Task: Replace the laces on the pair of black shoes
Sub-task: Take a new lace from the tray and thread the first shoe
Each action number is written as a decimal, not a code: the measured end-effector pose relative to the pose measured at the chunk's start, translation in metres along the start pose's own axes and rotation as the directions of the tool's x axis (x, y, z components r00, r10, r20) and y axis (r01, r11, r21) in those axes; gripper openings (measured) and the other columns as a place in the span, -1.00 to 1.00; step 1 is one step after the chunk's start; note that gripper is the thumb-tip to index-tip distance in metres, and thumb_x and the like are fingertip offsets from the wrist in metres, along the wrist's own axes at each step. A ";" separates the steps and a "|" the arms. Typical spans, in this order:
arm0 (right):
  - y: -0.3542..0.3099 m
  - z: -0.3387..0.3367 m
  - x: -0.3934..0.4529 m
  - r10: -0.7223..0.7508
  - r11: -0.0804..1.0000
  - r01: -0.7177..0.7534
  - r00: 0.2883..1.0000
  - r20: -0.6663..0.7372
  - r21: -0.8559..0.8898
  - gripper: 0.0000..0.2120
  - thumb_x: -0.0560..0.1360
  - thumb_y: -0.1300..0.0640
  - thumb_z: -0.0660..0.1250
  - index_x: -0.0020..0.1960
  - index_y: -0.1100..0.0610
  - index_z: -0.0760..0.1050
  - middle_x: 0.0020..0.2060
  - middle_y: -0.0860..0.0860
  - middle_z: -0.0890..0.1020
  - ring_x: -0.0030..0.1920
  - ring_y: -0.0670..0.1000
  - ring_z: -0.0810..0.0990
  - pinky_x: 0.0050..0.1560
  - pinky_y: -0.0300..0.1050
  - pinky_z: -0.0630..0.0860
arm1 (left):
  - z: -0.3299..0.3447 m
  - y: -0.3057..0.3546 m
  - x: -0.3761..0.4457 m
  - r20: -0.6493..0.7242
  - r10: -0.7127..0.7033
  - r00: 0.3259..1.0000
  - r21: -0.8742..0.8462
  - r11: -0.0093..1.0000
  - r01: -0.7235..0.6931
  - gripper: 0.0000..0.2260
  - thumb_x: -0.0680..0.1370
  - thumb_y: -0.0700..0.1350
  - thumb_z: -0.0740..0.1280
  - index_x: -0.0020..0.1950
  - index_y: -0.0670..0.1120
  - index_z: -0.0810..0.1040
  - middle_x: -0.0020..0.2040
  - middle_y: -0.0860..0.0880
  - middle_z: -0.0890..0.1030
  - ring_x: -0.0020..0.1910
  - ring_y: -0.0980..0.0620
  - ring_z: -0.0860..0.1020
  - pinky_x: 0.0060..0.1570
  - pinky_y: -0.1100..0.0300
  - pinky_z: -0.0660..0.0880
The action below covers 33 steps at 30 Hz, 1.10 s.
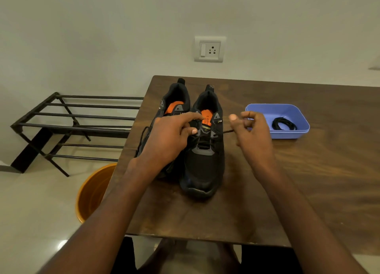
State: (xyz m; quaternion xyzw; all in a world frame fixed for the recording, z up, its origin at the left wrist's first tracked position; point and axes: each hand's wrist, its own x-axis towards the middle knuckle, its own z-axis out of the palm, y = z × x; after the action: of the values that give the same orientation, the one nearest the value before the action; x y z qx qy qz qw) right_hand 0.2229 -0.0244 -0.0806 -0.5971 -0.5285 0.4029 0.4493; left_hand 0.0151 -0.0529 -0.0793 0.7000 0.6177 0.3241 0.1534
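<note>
Two black shoes with orange insoles stand side by side on the wooden table (pixel 308 171), toes toward me. The right shoe (pixel 205 164) carries a black lace (pixel 225 132) in its upper eyelets. My right hand (pixel 253 134) pinches one end of that lace and holds it out to the shoe's right. My left hand (pixel 170 138) rests on the same shoe's tongue, its fingers curled on the lace at the top eyelets. The left shoe (pixel 174 101) is half hidden behind my left hand; a loose lace hangs at its left side.
A blue plastic tray (pixel 292 135) at the right of the shoes holds a coiled black lace (pixel 283 124). An orange bucket (pixel 92 193) stands on the floor by the table's left edge. A black metal rack (pixel 72 127) lies further left. A wall socket (pixel 209 49) is behind.
</note>
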 end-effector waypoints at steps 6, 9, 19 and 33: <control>0.005 0.007 -0.004 -0.138 0.897 0.203 0.973 0.187 -0.392 -0.91 0.55 0.00 0.48 -0.11 -0.04 0.63 -0.07 -0.11 0.65 -0.02 -0.12 0.58 -0.01 -0.13 0.53 | 0.004 0.002 0.001 0.020 0.005 1.000 -0.012 1.000 -0.005 -0.61 0.64 -0.20 0.36 0.42 0.14 0.53 -0.20 0.11 0.60 -0.14 0.26 0.54 -0.12 0.44 0.43; 0.003 0.009 -0.003 -0.096 0.923 0.160 0.976 0.194 -0.349 -0.90 0.60 0.09 0.42 -0.10 -0.01 0.61 -0.16 -0.10 0.66 -0.08 -0.14 0.60 -0.10 -0.18 0.51 | 0.002 0.001 0.002 0.042 -0.004 0.999 0.009 1.000 0.004 -0.57 0.64 -0.22 0.36 0.44 0.17 0.51 -0.19 0.11 0.59 -0.19 0.24 0.54 -0.16 0.41 0.45; 0.003 -0.023 0.002 -0.439 0.842 0.273 0.848 -0.297 -0.466 -0.72 0.56 0.06 0.43 0.24 0.04 0.52 0.21 -0.02 0.51 0.22 0.01 0.50 0.25 0.05 0.48 | 0.000 0.001 0.003 0.067 -0.002 0.998 -0.002 1.000 0.003 -0.55 0.64 -0.27 0.35 0.45 0.14 0.51 -0.18 0.10 0.60 -0.22 0.27 0.53 -0.20 0.49 0.44; -0.001 -0.018 0.011 -0.131 0.989 0.146 0.881 -0.455 -0.002 -0.88 0.66 0.10 0.29 0.07 0.13 0.56 -0.02 -0.02 0.67 0.01 -0.02 0.62 0.11 -0.10 0.57 | -0.002 0.000 0.002 0.061 0.004 0.998 -0.039 0.999 -0.002 -0.57 0.64 -0.27 0.36 0.44 0.12 0.52 -0.19 0.09 0.61 -0.18 0.21 0.56 -0.14 0.48 0.46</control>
State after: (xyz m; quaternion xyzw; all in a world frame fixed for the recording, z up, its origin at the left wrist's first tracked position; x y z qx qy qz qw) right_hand 0.2414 -0.0156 -0.0751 -0.6279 -0.4436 0.2275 0.5977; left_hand 0.0138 -0.0513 -0.0773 0.7074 0.6051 0.3149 0.1854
